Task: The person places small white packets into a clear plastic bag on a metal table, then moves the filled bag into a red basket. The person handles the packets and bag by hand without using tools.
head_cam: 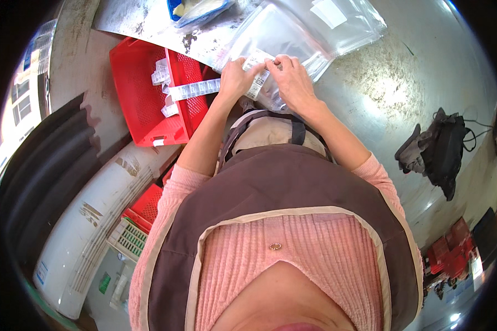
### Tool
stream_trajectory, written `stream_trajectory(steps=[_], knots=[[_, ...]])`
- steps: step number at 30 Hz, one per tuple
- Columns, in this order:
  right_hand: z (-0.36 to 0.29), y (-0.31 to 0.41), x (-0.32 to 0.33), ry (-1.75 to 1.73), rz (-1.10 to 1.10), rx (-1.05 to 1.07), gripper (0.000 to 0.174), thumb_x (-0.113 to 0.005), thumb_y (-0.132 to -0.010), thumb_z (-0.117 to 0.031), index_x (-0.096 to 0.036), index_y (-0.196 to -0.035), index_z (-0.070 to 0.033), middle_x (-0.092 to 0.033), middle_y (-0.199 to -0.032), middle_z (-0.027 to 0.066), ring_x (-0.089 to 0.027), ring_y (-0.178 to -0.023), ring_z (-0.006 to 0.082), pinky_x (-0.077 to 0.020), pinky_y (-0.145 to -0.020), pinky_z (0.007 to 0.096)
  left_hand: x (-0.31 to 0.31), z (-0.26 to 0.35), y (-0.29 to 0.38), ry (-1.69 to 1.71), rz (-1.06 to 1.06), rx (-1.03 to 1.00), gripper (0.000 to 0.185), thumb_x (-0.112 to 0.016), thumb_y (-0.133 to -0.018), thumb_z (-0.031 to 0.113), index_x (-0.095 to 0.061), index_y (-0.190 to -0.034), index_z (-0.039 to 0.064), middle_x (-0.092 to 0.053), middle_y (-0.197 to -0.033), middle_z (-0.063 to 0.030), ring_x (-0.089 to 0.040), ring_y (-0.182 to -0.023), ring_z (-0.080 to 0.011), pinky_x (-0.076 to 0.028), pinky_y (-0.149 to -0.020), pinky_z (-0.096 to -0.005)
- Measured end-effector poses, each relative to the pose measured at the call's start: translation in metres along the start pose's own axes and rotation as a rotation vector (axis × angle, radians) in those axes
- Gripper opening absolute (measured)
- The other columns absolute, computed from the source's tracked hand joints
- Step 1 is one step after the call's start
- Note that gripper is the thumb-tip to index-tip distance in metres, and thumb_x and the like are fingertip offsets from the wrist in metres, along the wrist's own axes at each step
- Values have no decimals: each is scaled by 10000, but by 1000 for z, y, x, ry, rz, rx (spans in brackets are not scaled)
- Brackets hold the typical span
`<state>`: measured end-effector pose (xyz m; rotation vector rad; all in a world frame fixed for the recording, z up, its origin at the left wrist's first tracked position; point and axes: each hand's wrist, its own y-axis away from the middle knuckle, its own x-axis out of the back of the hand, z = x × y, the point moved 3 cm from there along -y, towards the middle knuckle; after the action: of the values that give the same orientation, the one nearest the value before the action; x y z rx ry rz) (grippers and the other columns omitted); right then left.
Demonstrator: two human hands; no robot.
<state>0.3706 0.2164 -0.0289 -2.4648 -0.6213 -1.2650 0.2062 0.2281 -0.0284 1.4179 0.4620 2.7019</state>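
A strip of printed labels (196, 89) runs from a red plastic crate (143, 93) at the left to my left hand (236, 78). My left hand rests on a label piece (257, 62) lying over clear plastic bags (269, 33), its thumb towards my right hand. My right hand (292, 80) has thumb and index finger together at the label's right edge; whether it pinches the label is hard to tell. Both hands are over the near part of the bags. More label strip (161, 73) lies folded inside the crate.
A blue tray (203, 10) with a plastic bag stands on the metal table (356, 78) at the top. White paper slips (330, 12) lie on the bags. A black cloth or bag (441, 151) is at the right. A white air conditioner (87, 223) and a pale crate (129, 238) are lower left.
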Motion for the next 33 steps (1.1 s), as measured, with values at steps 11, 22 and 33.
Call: stream_trajectory(steps=[11, 22, 33], knots=[[4, -3, -12, -54, -71, -14, 297, -747, -693, -167, -611, -938, -67, -524, -1175, 91, -473, -1059, 313, -413, -906, 402, 52, -105, 55, 855, -481, 10, 205, -599, -879, 34, -569, -1066, -43, -653, -951, -63, -585, -821, -79, -482, -724, -232], [46, -19, 24, -508, -45, -446, 259, -565, -909, -266, -664, -908, -27, -652, -878, 48, -597, -832, 164, -458, -784, 307, 29, -76, 30, 831, -377, 36, 173, -659, -839, 43, -621, -965, -69, -668, -837, -71, -608, -723, -95, -481, -649, -234], [-19, -2, 31, -254, 259, -93, 376, -477, -792, 76, -606, -1120, -56, -540, -1119, 97, -543, -950, 221, -443, -846, 320, -8, -24, -23, 44, -191, 11, 502, -702, -760, 434, -676, -864, -56, -661, -735, -227, -644, -663, -323, -488, -654, -409]])
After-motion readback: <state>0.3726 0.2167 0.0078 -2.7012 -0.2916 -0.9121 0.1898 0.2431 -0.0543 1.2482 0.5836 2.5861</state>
